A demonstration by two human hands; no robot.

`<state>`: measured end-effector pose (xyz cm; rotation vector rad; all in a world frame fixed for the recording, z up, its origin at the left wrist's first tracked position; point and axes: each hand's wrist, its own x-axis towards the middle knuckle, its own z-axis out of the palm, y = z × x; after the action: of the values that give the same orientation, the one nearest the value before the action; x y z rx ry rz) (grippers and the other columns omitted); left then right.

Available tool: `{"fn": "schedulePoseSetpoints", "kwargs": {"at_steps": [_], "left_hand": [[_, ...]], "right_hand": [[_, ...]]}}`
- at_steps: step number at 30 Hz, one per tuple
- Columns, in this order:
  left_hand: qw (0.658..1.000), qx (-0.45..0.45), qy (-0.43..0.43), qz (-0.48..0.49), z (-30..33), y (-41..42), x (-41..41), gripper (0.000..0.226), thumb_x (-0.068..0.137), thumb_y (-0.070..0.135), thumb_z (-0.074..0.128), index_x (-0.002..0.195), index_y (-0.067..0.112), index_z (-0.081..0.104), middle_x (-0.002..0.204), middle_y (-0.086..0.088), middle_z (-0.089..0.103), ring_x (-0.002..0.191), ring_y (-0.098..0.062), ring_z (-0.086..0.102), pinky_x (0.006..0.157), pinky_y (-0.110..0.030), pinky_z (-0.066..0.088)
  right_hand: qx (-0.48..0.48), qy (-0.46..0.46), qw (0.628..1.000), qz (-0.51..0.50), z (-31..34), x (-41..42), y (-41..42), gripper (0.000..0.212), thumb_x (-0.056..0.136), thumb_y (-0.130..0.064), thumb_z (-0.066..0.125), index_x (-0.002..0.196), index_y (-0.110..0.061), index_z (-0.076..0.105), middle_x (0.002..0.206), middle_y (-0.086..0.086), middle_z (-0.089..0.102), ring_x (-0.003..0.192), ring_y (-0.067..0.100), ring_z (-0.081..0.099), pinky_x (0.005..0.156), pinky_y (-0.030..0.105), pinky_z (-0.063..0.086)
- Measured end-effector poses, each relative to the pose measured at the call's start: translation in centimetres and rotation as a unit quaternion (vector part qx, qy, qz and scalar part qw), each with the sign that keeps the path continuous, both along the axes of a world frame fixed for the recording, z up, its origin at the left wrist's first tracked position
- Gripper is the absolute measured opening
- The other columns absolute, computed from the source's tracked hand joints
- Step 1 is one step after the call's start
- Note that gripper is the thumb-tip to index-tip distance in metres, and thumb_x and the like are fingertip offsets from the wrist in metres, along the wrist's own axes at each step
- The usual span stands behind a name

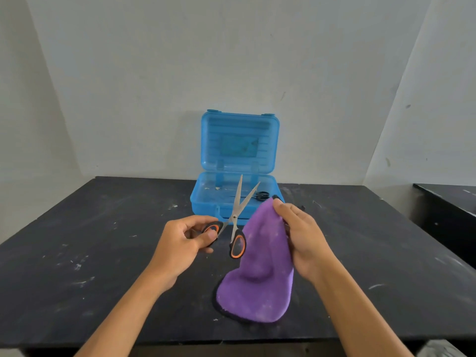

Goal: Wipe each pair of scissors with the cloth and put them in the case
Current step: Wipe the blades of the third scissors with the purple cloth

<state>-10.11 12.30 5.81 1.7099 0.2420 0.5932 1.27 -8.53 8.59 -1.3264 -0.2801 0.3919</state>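
My left hand (184,239) grips one black-and-orange handle of a pair of scissors (237,215). Their steel blades are spread in a V and point away from me, in front of the case. My right hand (300,231) pinches the top of a purple cloth (260,269), lifting it so its lower end drapes on the table just right of the scissors. The blue plastic case (206,199) stands open behind, its lid upright. A small black-handled pair of scissors (261,195) lies inside the case at the right.
The black table (103,253) is scuffed with white marks; its front edge runs near the bottom of the view. The case's lid leans close to a pale wall. A second dark surface (448,202) sits at the right edge.
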Motion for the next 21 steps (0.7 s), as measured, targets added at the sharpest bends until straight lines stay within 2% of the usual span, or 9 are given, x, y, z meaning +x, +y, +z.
{"fn": "schedulePoseSetpoints", "kwargs": {"at_steps": [2,4,6,9,13,17,19,21], "left_hand": [[1.0,0.001,-0.003,-0.009,0.3,-0.1,0.0,0.029,0.086,0.003,0.075,0.102,0.027,0.078,0.086,0.004,0.076,0.077,-0.014,0.072,0.064,-0.025,0.06],[1.0,0.003,-0.004,-0.017,0.5,-0.2,0.0,0.028,0.086,0.004,0.075,0.104,0.025,0.078,0.086,0.004,0.076,0.077,-0.013,0.071,0.064,-0.025,0.06],[1.0,0.004,-0.003,-0.019,0.5,-0.1,-0.1,0.028,0.086,0.003,0.075,0.105,0.024,0.078,0.087,0.003,0.077,0.077,-0.013,0.072,0.064,-0.026,0.06],[1.0,0.009,-0.003,-0.014,0.4,0.4,-0.3,0.029,0.086,0.002,0.074,0.106,0.024,0.078,0.088,0.003,0.077,0.078,-0.013,0.073,0.063,-0.026,0.06],[1.0,0.008,0.0,-0.025,0.2,0.9,-0.6,0.031,0.086,0.0,0.074,0.105,0.024,0.079,0.087,0.002,0.078,0.075,-0.013,0.071,0.063,-0.026,0.06],[0.999,0.009,0.012,-0.028,-0.2,1.0,-0.5,0.032,0.085,-0.001,0.075,0.102,0.025,0.08,0.085,-0.001,0.077,0.073,-0.016,0.069,0.063,-0.029,0.061],[0.999,0.011,0.017,-0.035,-0.2,0.9,-0.4,0.034,0.084,-0.002,0.075,0.1,0.028,0.081,0.084,-0.002,0.076,0.072,-0.016,0.069,0.062,-0.029,0.061],[0.998,0.022,0.024,-0.049,-0.1,0.9,-0.4,0.036,0.085,-0.002,0.075,0.098,0.03,0.081,0.087,-0.001,0.076,0.074,-0.02,0.07,0.062,-0.028,0.061]], "right_hand": [[0.013,-0.017,1.0,0.012,0.1,-0.4,0.8,0.028,0.099,-0.039,0.07,0.08,-0.018,0.075,0.089,0.01,0.076,0.084,0.02,0.07,0.08,0.037,0.061],[0.024,-0.029,0.999,0.035,0.0,-0.8,1.6,0.032,0.101,-0.037,0.068,0.081,-0.014,0.077,0.091,0.011,0.079,0.086,0.03,0.072,0.083,0.04,0.062],[0.046,-0.017,0.997,0.052,-0.1,-1.0,2.1,0.033,0.104,-0.034,0.064,0.098,-0.004,0.077,0.104,0.022,0.08,0.096,0.035,0.076,0.089,0.045,0.065],[0.089,0.021,0.993,0.078,-0.4,-0.8,2.2,0.026,0.105,-0.022,0.06,0.117,-0.005,0.077,0.112,0.022,0.079,0.096,0.029,0.078,0.082,0.039,0.066],[0.032,-0.05,0.992,0.111,-1.1,-0.5,2.1,0.02,0.102,0.0,0.06,0.11,-0.008,0.076,0.111,0.02,0.079,0.09,0.029,0.076,0.076,0.037,0.063],[0.032,-0.057,0.995,0.071,-1.8,-0.7,2.9,0.01,0.097,-0.003,0.071,0.103,-0.011,0.072,0.1,0.009,0.08,0.086,0.02,0.075,0.065,0.026,0.061],[0.02,-0.056,0.997,0.044,-2.2,-0.6,3.4,0.01,0.096,-0.006,0.073,0.102,-0.013,0.069,0.099,0.007,0.079,0.087,0.02,0.075,0.068,0.029,0.061],[0.015,-0.05,0.998,0.032,-2.4,-0.4,3.7,0.017,0.095,-0.01,0.075,0.109,-0.014,0.067,0.105,0.007,0.081,0.092,0.023,0.077,0.076,0.035,0.062]]}}
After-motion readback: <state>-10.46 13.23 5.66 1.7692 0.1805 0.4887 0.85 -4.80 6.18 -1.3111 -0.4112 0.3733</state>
